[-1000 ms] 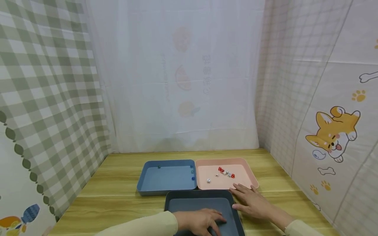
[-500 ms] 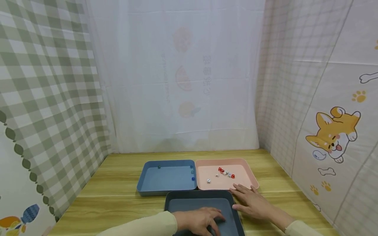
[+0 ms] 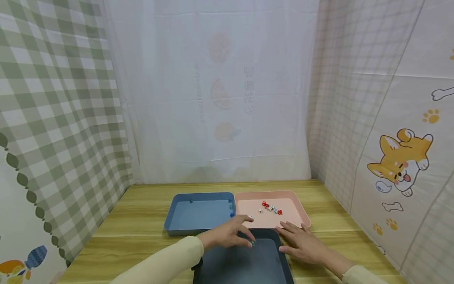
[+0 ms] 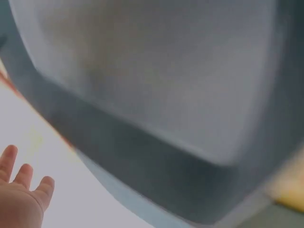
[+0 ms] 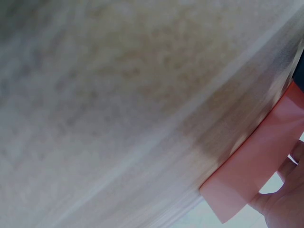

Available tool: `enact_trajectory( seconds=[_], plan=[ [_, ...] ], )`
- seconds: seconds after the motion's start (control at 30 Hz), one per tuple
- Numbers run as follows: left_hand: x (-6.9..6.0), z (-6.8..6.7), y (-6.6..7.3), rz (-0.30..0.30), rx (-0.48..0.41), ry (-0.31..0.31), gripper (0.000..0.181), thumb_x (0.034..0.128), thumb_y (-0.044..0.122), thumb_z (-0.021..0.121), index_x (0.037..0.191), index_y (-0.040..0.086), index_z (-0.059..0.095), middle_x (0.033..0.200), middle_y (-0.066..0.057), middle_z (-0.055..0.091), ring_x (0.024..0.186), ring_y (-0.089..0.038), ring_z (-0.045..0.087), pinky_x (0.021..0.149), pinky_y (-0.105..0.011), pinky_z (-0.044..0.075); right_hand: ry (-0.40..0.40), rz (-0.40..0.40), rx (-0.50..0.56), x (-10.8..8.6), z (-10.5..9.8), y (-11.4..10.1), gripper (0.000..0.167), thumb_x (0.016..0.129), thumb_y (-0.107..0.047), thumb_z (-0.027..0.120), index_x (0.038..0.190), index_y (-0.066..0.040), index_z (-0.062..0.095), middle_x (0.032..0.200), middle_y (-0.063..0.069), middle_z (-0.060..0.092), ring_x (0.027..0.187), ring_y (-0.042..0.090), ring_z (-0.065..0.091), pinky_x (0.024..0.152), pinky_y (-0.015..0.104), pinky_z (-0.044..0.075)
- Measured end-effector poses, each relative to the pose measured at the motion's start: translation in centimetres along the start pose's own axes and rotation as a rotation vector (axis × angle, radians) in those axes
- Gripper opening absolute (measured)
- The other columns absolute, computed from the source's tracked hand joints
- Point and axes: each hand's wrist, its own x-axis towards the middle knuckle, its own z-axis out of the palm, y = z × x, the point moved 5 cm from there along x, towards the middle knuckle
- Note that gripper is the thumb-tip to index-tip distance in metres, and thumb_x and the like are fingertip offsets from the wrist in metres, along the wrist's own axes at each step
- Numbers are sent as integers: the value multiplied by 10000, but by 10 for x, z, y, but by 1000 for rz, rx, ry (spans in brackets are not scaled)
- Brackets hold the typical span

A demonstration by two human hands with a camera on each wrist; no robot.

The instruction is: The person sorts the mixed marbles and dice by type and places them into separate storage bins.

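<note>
My left hand [image 3: 230, 232] is over the back part of the dark tray [image 3: 244, 260] in the head view. Its thumb and a finger pinch a small greenish glass marble [image 3: 253, 243]. In the left wrist view, only some of that hand's fingers [image 4: 45, 187] show beside the blurred tray; the marble is out of sight there. My right hand [image 3: 301, 242] lies with fingers spread at the dark tray's right edge, fingertips by the front rim of the pink tray [image 3: 298, 209]. The right wrist view catches part of this hand next to the pink tray's wall.
Behind the dark tray, a blue tray [image 3: 198, 217] holds several glass marbles, one a deep blue marble [image 3: 232, 215]. Red and white dice lie in the pink tray, including a red die [image 3: 280, 212]. Curtains hang around the wooden table [image 3: 142, 236].
My left hand has risen from inside the dark tray and moved away from me, toward the far trays, now with the marble between its fingers. The right hand stays where it was.
</note>
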Motion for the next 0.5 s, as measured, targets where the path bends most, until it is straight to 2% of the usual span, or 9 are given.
enact_trajectory(
  seconds=[0.1,0.2,0.33,0.43,0.5],
  plan=[
    [-2,-21,-19,-120,-77,116,145,927,284,729,1040,227,802,1525,-35,400,1432,-292,300,1107,-572,288,7,2,-8,0,0,0,659,965,-540,567,1447,-91,532,1485,191,460,1365,441,394,991,777,222],
    [-9,-40,-40,-191,-103,221,147,934,264,722,1034,191,800,1523,-107,395,1419,-366,303,1074,-612,313,12,4,-15,-1,1,0,659,964,-541,568,1443,-91,536,1483,186,464,1364,436,398,997,771,225],
    [-19,-62,-65,-228,-84,320,191,943,229,710,1061,99,785,1505,-212,394,1389,-452,324,1048,-641,327,10,6,-19,-1,0,-1,665,962,-547,566,1441,-87,537,1482,186,466,1361,434,403,1002,765,229],
    [-27,-74,-83,-282,-53,383,201,945,232,707,1066,90,782,1498,-230,405,1374,-465,350,1047,-647,326,6,6,-18,0,0,-1,668,962,-550,564,1442,-86,536,1481,191,465,1360,437,403,1000,767,228],
    [-32,-81,-94,-339,-36,422,183,939,234,714,1057,114,785,1493,-226,419,1370,-464,361,1050,-656,312,3,5,-16,0,0,-1,669,964,-551,561,1445,-87,532,1482,193,462,1361,437,401,1002,767,226]
  ],
)
